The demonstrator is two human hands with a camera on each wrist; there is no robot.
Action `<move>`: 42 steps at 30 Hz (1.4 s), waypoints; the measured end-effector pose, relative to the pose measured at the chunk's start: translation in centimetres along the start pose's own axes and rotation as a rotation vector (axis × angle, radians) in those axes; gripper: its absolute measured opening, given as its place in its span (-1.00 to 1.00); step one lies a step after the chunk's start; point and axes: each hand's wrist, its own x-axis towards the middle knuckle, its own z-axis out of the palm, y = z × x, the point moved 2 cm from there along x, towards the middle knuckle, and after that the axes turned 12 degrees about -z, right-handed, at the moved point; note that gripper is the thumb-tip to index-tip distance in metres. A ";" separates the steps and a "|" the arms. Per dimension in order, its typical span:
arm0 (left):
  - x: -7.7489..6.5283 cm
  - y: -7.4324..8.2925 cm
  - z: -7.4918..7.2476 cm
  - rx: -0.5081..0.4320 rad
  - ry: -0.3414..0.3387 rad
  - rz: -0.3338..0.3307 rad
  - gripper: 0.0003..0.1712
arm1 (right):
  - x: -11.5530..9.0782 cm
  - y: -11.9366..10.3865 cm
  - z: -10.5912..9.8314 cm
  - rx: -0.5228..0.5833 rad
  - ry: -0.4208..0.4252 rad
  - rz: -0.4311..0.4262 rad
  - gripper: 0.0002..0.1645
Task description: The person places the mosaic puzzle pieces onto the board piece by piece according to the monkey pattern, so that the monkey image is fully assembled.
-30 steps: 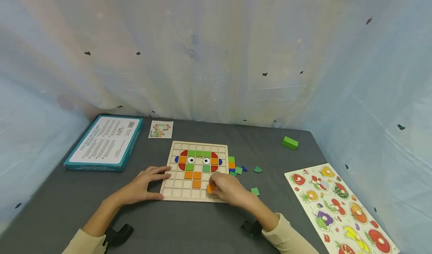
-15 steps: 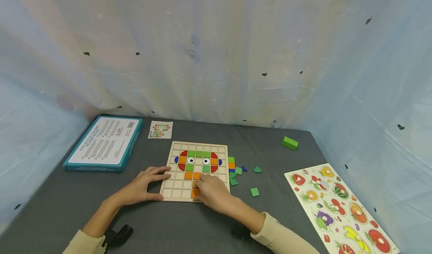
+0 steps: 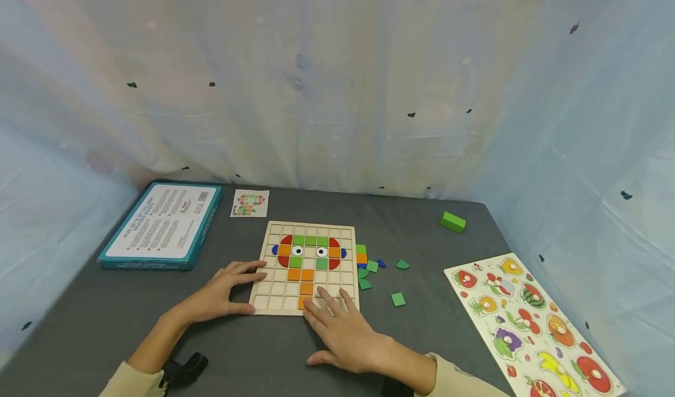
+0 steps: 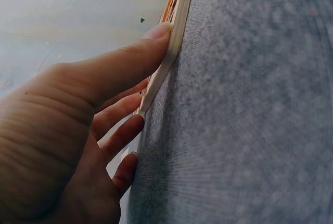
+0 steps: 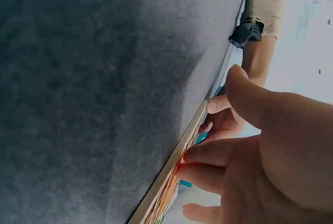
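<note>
A wooden grid board [image 3: 275, 289] lies flat, with a face-like pattern of red, green, blue and orange tiles and two eye tiles. Beneath the face, orange tiles run down in a column, and the lowest orange tile [image 3: 303, 303] sits in the board's front row. My left hand [image 3: 224, 288] rests at the board's left side, its fingers on the left edge and thumb at the front left corner. Over the front edge spreads my right hand [image 3: 348, 339], holding nothing. Its fingertips reach the front rows, one right beside the lowest orange tile, and its thumb stands out to the left.
Right of the board lie loose pieces, including a green square [image 3: 398, 300] and a blue piece [image 3: 382, 263]. A pattern card [image 3: 250, 203] and a teal box [image 3: 158, 224] are behind at left. A green block [image 3: 453, 222] and a fruit puzzle board [image 3: 527, 327] stand at right.
The right hand brought an orange square tile leftward to the bottom of the orange column, let it go, then drew back toward the front with fingers spread. The left hand stayed in place.
</note>
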 end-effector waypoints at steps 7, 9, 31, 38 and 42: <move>0.0 0.1 -0.1 0.014 0.012 0.010 -0.11 | 0.1 0.1 0.0 0.109 0.014 -0.027 -0.01; 0.1 0.1 -0.2 0.010 0.011 0.006 -0.10 | 0.1 0.1 0.1 0.153 0.009 -0.037 0.00; -0.1 0.2 0.0 -0.003 0.014 0.012 -0.16 | -3.9 7.2 -0.6 0.215 0.382 0.210 -0.56; 0.0 0.1 0.0 0.006 0.001 -0.007 -0.15 | -7.5 13.5 1.2 0.256 0.551 0.522 -0.74; 0.1 0.0 0.1 0.012 -0.004 -0.009 -0.14 | -8.3 14.7 2.0 0.308 0.526 0.555 -0.69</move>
